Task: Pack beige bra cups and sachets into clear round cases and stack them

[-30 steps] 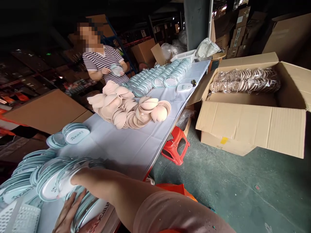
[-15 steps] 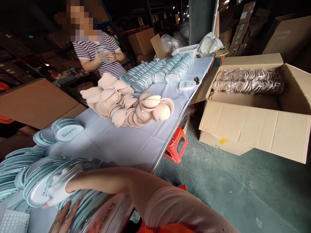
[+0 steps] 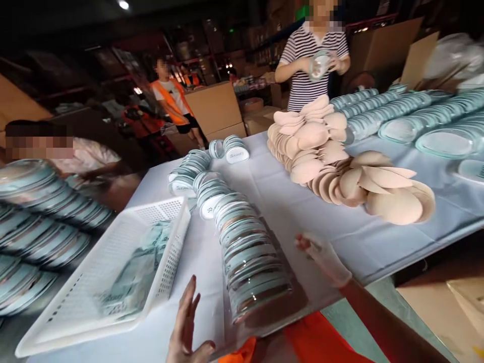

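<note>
Right now the left hand [image 3: 188, 327] is hovering flat and open, fingers straight and holding nothing, just beside the near end of a leaning row of round clear cases [image 3: 242, 242] with pale teal rims; the right hand [image 3: 325, 257] is lying on the other side of that row, blurred, fingers spread and empty, resting on or just over the white tablecloth [image 3: 272, 201]; whether either hand is actually touching the cases is not showing clearly. The row is running from the table's near edge away toward shorter rows of the same cases [image 3: 189, 169], and it is sitting between the two hands. Left of the left hand a white perforated basket [image 3: 109, 272] is sitting tilted, holding teal-printed packets [image 3: 136, 267]; further left more rows of cases [image 3: 38, 222] are lying stacked. Beyond the right hand a heap of beige pads [image 3: 340, 161] is spreading over the cloth, with long lines of cases [image 3: 416, 116] behind it. Across the table a person in a striped shirt [image 3: 312, 55] is holding one case in both hands; another person in an orange vest [image 3: 172, 103] is standing farther back among cardboard boxes [image 3: 215, 108].
</note>
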Demonstrator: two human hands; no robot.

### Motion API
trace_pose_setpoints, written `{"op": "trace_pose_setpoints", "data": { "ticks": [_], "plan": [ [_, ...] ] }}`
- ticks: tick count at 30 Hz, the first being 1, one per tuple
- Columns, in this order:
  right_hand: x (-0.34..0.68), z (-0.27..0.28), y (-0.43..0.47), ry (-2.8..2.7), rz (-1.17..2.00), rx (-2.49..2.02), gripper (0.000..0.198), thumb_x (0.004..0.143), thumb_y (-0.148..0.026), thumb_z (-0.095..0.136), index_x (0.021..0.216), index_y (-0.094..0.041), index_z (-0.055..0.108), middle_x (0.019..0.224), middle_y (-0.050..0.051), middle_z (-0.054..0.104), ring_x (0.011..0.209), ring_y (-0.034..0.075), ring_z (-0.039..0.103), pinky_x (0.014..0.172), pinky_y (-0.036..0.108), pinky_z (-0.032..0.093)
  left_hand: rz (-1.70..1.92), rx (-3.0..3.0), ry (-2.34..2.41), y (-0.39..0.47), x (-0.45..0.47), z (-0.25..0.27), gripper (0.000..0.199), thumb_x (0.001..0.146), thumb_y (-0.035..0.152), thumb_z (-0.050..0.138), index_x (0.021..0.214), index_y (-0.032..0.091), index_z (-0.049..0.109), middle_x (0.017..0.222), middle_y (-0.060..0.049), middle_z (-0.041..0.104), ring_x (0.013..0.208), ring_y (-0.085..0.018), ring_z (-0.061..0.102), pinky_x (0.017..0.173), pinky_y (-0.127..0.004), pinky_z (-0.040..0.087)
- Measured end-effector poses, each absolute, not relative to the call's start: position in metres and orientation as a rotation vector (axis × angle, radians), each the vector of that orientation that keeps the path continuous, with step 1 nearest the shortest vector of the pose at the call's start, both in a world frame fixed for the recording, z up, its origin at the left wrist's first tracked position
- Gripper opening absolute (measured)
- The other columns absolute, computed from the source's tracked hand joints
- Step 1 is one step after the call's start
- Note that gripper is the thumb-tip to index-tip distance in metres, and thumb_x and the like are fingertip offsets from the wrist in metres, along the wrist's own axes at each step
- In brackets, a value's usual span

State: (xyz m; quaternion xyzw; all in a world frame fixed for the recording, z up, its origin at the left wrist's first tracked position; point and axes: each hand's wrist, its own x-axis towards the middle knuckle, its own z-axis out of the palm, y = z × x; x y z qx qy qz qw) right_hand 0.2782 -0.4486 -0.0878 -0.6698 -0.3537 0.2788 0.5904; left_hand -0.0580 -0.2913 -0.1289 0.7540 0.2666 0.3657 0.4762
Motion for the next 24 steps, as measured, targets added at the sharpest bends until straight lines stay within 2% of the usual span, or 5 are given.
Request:
{"op": "trace_pose_setpoints", "data": {
  "ticks": [7, 12, 16, 19, 24],
  "plan": [
    [0.286, -0.104, -0.432, -0.528, 0.834, -1.547, 0.069, 0.062, -0.069, 0.082, 0.107, -0.02, 0.066, 0.121, 0.015, 0.072, 0.115, 0.03, 0.069, 0.111, 0.048, 0.052, 0.944, 1.901, 0.695, -0.287, -0.014, -0.13, 0.091, 0.082, 0.075, 0.068, 0.157, 0.033, 0.039, 0.164, -0.017, 0.033, 0.158, -0.044, 0.023, 0.125, -0.069, 0.023],
    [0.309, -0.099, -0.409, -0.5, 0.815, -1.521, 0.073, 0.064, -0.077, 0.081, 0.106, -0.02, 0.067, 0.119, 0.013, 0.072, 0.114, 0.029, 0.068, 0.111, 0.046, 0.051, 1.123, 1.66, 0.761, -0.258, -0.003, -0.118, 0.081, 0.088, 0.078, 0.056, 0.153, 0.031, 0.039, 0.162, -0.017, 0.034, 0.157, -0.039, 0.026, 0.122, -0.061, 0.035],
    [0.311, -0.095, -0.411, -0.571, 0.926, -1.583, 0.063, 0.068, -0.072, 0.082, 0.1, -0.019, 0.072, 0.108, 0.012, 0.074, 0.107, 0.029, 0.069, 0.105, 0.045, 0.053, 1.054, 1.564, 0.74, -0.261, -0.006, -0.123, 0.086, 0.084, 0.083, 0.056, 0.15, 0.031, 0.041, 0.161, -0.017, 0.035, 0.154, -0.04, 0.031, 0.118, -0.057, 0.041],
    [0.297, -0.092, -0.428, -0.702, 1.228, -1.586, 0.042, 0.077, -0.057, 0.079, 0.099, -0.022, 0.075, 0.102, 0.009, 0.073, 0.098, 0.026, 0.069, 0.092, 0.04, 0.058, 0.944, 1.698, 0.729, -0.281, -0.009, -0.132, 0.088, 0.069, 0.081, 0.076, 0.136, 0.029, 0.052, 0.144, -0.015, 0.044, 0.143, -0.039, 0.042, 0.116, -0.055, 0.043],
    [0.275, -0.115, -0.465, -0.43, 1.644, -1.537, 0.048, 0.074, -0.052, 0.078, 0.11, -0.024, 0.062, 0.091, 0.003, 0.066, 0.067, 0.015, 0.061, 0.061, 0.03, 0.056, 0.679, 1.897, 0.664, -0.313, -0.01, -0.139, 0.073, 0.058, 0.034, 0.093, 0.118, 0.025, 0.053, 0.114, -0.008, 0.053, 0.106, -0.027, 0.061, 0.089, -0.039, 0.056]
  ]
}}
